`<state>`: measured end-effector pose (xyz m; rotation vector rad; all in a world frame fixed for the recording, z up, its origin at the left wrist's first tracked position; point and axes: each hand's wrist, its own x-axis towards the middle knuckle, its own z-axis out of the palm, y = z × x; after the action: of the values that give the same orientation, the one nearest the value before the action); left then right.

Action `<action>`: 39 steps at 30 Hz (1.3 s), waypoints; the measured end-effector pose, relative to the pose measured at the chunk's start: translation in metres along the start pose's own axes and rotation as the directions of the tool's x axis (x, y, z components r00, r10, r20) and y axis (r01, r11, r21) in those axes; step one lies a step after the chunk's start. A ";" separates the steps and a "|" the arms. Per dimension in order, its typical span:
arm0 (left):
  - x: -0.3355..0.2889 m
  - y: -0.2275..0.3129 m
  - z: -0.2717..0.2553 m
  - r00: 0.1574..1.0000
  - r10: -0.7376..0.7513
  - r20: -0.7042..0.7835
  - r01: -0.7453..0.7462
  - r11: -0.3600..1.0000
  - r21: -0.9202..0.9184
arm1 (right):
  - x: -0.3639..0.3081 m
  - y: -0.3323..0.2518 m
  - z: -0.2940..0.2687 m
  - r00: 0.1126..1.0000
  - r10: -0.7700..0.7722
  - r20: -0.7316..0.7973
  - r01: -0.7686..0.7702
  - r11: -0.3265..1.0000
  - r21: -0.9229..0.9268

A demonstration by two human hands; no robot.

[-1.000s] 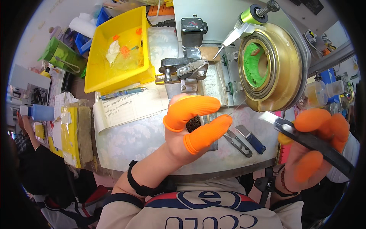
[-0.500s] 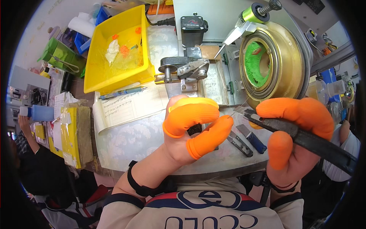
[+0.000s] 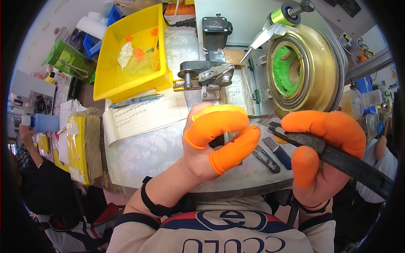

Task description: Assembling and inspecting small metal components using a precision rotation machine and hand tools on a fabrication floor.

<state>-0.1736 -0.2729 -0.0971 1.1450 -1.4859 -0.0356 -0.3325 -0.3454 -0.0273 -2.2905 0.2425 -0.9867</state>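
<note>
My left hand [image 3: 219, 126], with orange and yellow covers on its fingers, is closed in a pinch over the table. Something dark shows through the loop of its fingers, too hidden to name. In my right hand [image 3: 333, 128], also in orange finger covers, lies a long black handheld tool [image 3: 358, 165] with a narrow forked tip. That tip points left, a short gap from my left fingertips, and fine thread-like strands show near it. Below the gap, a pair of thread snips [image 3: 266, 159] and a flat blade with a dark blue handle [image 3: 280, 152] rest on the table.
Beyond my hands stands a small metal clamp device [image 3: 206, 76]. A large brass-coloured ring [image 3: 320, 71] is at the right, under a green thread spool [image 3: 284, 16]. A yellow bin [image 3: 101, 86] and an open notebook [image 3: 147, 122] are at the left. Another person's hand [image 3: 26, 135] is far left.
My right hand and the black tool have shifted slightly left, nearer my left hand. My left hand keeps its pinch. The whole view has moved a little.
</note>
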 end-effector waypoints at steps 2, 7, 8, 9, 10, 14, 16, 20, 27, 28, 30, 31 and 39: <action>0.001 0.001 -0.002 1.000 -0.021 0.013 0.021 1.000 0.010 | 0.000 0.001 0.001 1.000 0.007 -0.006 -0.007 1.000 0.024; -0.001 -0.004 0.002 0.994 0.104 0.041 -0.105 0.994 0.031 | -0.003 0.004 0.004 0.999 -0.014 -0.032 0.015 1.000 0.009; 0.000 -0.003 0.000 0.994 0.103 0.041 -0.104 0.994 0.030 | -0.002 0.003 0.002 0.999 -0.013 -0.032 0.014 1.000 0.008; 0.003 -0.001 -0.002 0.991 0.095 0.096 -0.102 0.992 0.068 | -0.001 0.000 0.000 1.000 0.000 0.001 0.000 1.000 -0.014; 0.004 0.000 -0.003 0.985 0.085 0.151 -0.102 0.989 0.108 | -0.001 -0.002 -0.002 0.999 0.013 0.033 -0.011 0.999 -0.036; 0.001 0.001 -0.004 0.986 0.065 0.155 -0.076 0.995 0.069 | -0.010 -0.006 0.006 0.997 0.038 -0.068 -0.038 0.999 0.000; 0.005 0.004 -0.006 0.990 0.013 0.139 -0.021 0.998 0.054 | -0.015 -0.011 -0.002 0.997 0.071 -0.034 -0.073 0.995 -0.067; 0.006 0.004 -0.001 0.991 0.109 0.072 -0.113 0.992 0.050 | -0.027 -0.022 -0.028 0.990 0.143 0.017 -0.136 0.968 -0.211; 0.009 0.013 0.002 0.978 -0.204 -0.044 0.195 0.967 -0.166 | -0.061 0.022 -0.030 0.913 0.373 0.167 -0.183 0.737 -0.650; 0.013 0.015 0.001 0.973 -0.229 -0.032 0.219 0.957 -0.191 | -0.065 0.027 -0.035 0.836 0.497 0.235 -0.167 0.637 -0.752; 0.026 0.020 -0.004 0.978 -0.209 0.016 0.210 0.971 -0.116 | -0.068 0.028 -0.047 0.837 0.495 0.233 -0.168 0.638 -0.752; 0.031 0.022 -0.007 0.977 -0.205 0.060 0.207 0.978 -0.027 | -0.068 0.030 -0.049 0.837 0.489 0.246 -0.163 0.651 -0.741; 0.078 0.013 -0.008 0.969 0.051 0.243 -0.124 0.946 0.299 | -0.012 0.055 -0.063 0.877 0.455 -0.159 -0.461 0.887 -0.005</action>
<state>-0.1607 -0.3121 -0.0289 1.3613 -1.7957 0.1367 -0.3811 -0.4144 -0.0350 -2.0492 0.8385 -0.9075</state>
